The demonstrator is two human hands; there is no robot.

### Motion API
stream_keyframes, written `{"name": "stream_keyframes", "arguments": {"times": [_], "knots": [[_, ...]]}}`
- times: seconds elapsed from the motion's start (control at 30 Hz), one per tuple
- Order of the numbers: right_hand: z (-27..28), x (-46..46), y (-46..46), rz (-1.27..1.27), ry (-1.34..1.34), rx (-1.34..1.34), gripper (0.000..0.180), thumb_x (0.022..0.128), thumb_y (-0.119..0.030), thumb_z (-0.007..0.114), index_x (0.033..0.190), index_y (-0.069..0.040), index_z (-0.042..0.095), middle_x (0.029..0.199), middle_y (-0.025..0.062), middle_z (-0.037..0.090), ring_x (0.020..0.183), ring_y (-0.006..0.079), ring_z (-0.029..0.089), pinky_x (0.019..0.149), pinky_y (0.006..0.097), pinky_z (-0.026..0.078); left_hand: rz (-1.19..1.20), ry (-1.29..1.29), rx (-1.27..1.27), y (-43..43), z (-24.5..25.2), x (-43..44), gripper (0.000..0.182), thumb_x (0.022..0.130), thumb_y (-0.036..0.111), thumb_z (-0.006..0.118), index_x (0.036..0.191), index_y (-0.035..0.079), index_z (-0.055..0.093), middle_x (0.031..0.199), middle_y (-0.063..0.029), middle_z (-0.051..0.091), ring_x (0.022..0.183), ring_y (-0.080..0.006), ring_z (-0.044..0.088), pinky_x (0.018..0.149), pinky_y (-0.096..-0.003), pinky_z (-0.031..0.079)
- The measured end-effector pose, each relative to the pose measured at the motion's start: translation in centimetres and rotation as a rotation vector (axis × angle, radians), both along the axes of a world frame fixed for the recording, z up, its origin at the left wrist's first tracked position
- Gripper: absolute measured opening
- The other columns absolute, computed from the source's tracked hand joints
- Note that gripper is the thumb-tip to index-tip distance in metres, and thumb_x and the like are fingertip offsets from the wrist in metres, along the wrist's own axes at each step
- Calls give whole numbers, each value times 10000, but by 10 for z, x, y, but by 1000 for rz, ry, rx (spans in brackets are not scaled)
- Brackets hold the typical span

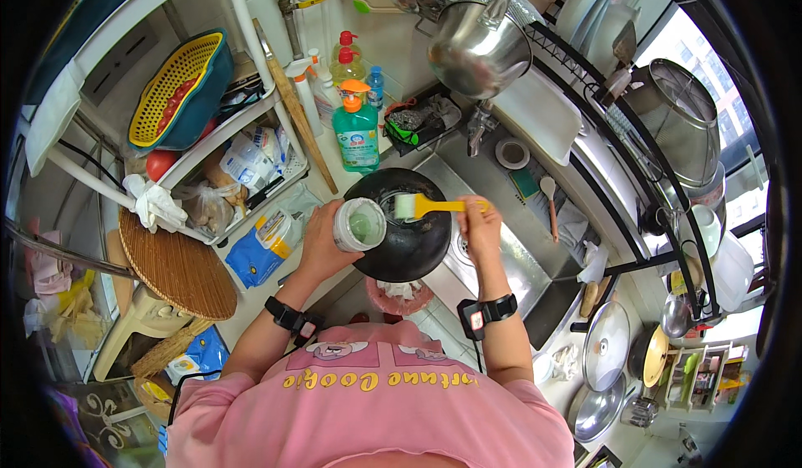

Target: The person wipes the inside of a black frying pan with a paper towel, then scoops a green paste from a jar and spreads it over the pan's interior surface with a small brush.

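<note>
My left hand [322, 248] grips a white plastic jar [359, 225], tilted so that its mouth shows pale green contents. In my right hand [481, 225] is the yellow handle of a brush [438, 206]. Pale matter coats its bristles, which point left towards the jar. Both are above a round black wok [410, 258] that bridges the counter's edge and the sink. Whitish streaks mark the wok near the bristles; whether the bristles touch it I cannot tell.
A steel sink [532, 255] lies to the right. Green liquid soap in a pump bottle [356, 136] stands behind the wok, beside a black caddy [432, 120]. A steel pot [479, 48] sits above the tap [481, 123]. Below is a pink bin [398, 305]; wipes packs [260, 248] lie left.
</note>
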State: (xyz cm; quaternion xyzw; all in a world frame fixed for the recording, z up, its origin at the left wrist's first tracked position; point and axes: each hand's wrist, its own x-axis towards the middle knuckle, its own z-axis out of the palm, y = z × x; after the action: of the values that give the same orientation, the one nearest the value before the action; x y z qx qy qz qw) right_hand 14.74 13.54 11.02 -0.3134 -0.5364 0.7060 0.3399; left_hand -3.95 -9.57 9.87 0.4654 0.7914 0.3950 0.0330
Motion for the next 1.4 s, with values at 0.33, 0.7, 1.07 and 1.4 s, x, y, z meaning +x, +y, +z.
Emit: {"name": "stream_keyframes", "arguments": {"times": [0.33, 0.7, 1.07, 1.4], "knots": [[22, -18, -67, 382, -121, 1095, 178, 844, -40, 648, 1020, -54, 670, 796, 115, 607, 691, 278, 611, 616, 342, 498, -99, 103, 63, 16, 2, 10, 1001, 485, 151, 892, 1342, 93, 377, 1295, -141, 523, 1223, -371, 489, 1137, -526, 248], [27, 10, -65, 493, -29, 1344, 404, 673, 20, 673, 1067, -69, 670, 862, 80, 565, 770, 264, 605, 691, 345, 521, -103, -83, 42, 17, 0, 15, 985, 496, 123, 888, 1348, 111, 393, 1313, -137, 499, 1221, -360, 481, 1076, -464, 348], [17, 26, -48, 143, 18, 1121, 207, 805, 19, 670, 992, -59, 712, 828, 81, 616, 696, 195, 629, 595, 288, 515, -15, -203, 41, 15, -7, 7, 991, 501, 74, 870, 1361, 78, 378, 1310, -140, 506, 1237, -314, 493, 1031, -396, 408], [-58, -85, 7, -3, -150, 166, 171, 938, -155, 608, 1034, -16, 635, 698, 42, 621, 511, 86, 545, 454, 230, 462, 115, -236, 64, -14, -12, -8, 1004, 485, 122, 892, 1346, 68, 377, 1271, -155, 502, 1215, -349, 486, 1013, -416, 418]]}}
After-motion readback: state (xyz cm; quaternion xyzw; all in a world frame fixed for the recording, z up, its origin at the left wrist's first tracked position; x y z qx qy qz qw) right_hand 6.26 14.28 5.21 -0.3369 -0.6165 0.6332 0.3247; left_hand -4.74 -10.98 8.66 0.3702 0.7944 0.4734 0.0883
